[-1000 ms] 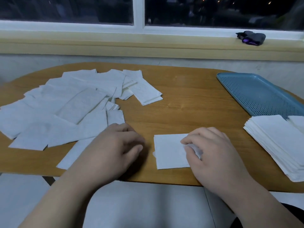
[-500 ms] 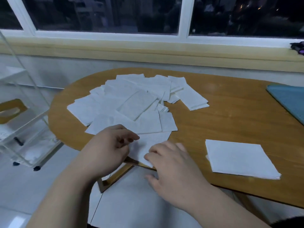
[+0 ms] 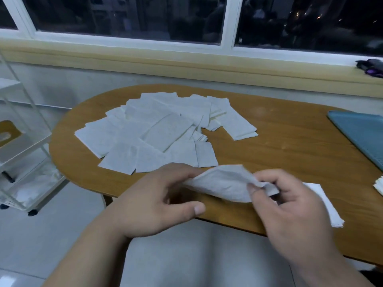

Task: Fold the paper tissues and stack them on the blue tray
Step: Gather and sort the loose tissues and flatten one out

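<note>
Left hand (image 3: 157, 201): it holds the left end of one tissue (image 3: 223, 185); the fingers curl around the edge; the thumb sticks out below, away from the paper
Right hand (image 3: 290, 212): it pinches the right end of the same tissue; thumb and fingers are closed tight on a crumpled corner
Tissue in the hands: it is up in the air, just above the near edge of the table (image 3: 290, 150); it sags and bulges between the two hands
Loose tissues (image 3: 161, 131): a big messy pile lies flat on the left part of the table; many sheets overlap each other
Folded tissue (image 3: 325, 204): it lies flat on the table just behind the right hand; the hand hides part of it
Blue tray (image 3: 360, 131): it sits at the far right of the table, well apart from the hands; only part of it shows
White stack (image 3: 379, 186): a small bit peeks in at the right edge, near the tray
Window sill (image 3: 186, 61): a dark small thing (image 3: 371, 67) rests on it at the far right
</note>
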Tool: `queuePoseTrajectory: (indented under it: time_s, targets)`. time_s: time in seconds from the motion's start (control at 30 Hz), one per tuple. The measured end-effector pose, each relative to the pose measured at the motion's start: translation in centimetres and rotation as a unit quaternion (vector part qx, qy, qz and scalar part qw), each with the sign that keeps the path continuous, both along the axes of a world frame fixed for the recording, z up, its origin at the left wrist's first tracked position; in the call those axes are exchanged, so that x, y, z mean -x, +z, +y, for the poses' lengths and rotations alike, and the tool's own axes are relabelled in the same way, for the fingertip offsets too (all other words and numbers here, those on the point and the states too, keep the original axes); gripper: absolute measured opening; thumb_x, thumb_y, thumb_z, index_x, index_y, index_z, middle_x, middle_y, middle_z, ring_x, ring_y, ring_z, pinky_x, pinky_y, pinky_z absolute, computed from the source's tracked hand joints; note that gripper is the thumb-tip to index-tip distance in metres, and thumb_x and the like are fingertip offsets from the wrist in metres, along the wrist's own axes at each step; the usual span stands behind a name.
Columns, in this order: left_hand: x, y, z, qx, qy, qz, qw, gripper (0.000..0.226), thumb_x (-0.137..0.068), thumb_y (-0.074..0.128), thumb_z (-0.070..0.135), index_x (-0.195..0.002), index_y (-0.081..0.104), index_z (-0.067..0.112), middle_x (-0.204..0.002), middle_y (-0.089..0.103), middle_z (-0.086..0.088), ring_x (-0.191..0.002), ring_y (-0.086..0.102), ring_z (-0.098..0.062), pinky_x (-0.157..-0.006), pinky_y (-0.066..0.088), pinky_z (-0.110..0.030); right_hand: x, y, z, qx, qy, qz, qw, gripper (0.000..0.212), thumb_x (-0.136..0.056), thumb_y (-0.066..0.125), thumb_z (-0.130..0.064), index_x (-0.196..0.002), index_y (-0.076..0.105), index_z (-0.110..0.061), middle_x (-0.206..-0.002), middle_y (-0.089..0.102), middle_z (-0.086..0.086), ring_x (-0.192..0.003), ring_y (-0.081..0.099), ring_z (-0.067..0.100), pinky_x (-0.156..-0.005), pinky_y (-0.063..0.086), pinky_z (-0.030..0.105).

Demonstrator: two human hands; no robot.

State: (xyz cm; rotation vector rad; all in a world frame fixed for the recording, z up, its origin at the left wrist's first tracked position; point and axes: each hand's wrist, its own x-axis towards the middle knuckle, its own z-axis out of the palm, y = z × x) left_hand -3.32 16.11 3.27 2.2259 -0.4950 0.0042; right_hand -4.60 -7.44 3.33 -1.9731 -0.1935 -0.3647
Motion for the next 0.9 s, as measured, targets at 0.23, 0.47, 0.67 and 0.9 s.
queuePoseTrajectory:
  time_s: [0.23, 0.47, 0.67, 0.9]
  targets:
    - [-1.3, -0.1, -6.0, 0.122, 0.072, 0.012, 0.99, 0.038, -0.091, 0.071, 0.025, -0.108, 0.062, 0.058, -0.095, 0.071, 0.021, -0.081, 0.068, -0.016, -0.079, 0.056, -0.032, -1.1, 0.8, -4.9, -0.164, -0.057, 0.087, 0.981, 0.018, -0.094, 0.062, -0.009, -0.087, 0.073, -0.021, -0.081, 0.075, 0.003, -0.068, 0.067, 0.022, -0.06, 0.05, 0.037]
    - [-2.7, -0.6, -11.2, 0.146, 0.059, 0.039, 0.987, 0.048, -0.09, 0.068, 0.029, -0.117, 0.054, 0.066, -0.079, 0.054, 0.003, -0.063, 0.052, -0.015, -0.061, 0.041, -0.013, -1.2, -0.9, -10.5, -0.015, -0.093, 0.079, 0.992, 0.041, -0.093, 0.061, -0.008, -0.108, 0.047, -0.043, -0.061, 0.059, -0.003, -0.051, 0.052, 0.007, -0.051, 0.042, 0.026]
    - [-4.0, -1.2, -14.5, 0.048, 0.045, 0.041, 0.997, 0.022, -0.093, 0.064, 0.023, -0.088, 0.073, 0.042, -0.064, 0.059, 0.016, -0.054, 0.051, -0.002, -0.055, 0.04, -0.013, -1.5, -1.8, -13.5, 0.104, -0.107, 0.055, 0.987, 0.028, -0.094, 0.058, -0.018, -0.095, 0.065, -0.045, -0.071, 0.062, -0.016, -0.062, 0.056, 0.007, -0.05, 0.038, 0.014]
    - [-5.3, -1.7, -15.1, -0.062, 0.053, 0.023, 0.996, 0.016, -0.089, 0.064, 0.032, -0.087, 0.073, 0.045, -0.094, 0.063, 0.035, -0.095, 0.057, 0.01, -0.073, 0.041, -0.007, -2.5, -2.8, -14.5, 0.217, -0.119, 0.061, 0.967, 0.023, -0.094, 0.057, -0.023, -0.103, 0.073, -0.035, -0.09, 0.057, -0.037, -0.098, 0.05, -0.014, -0.07, 0.037, 0.003]
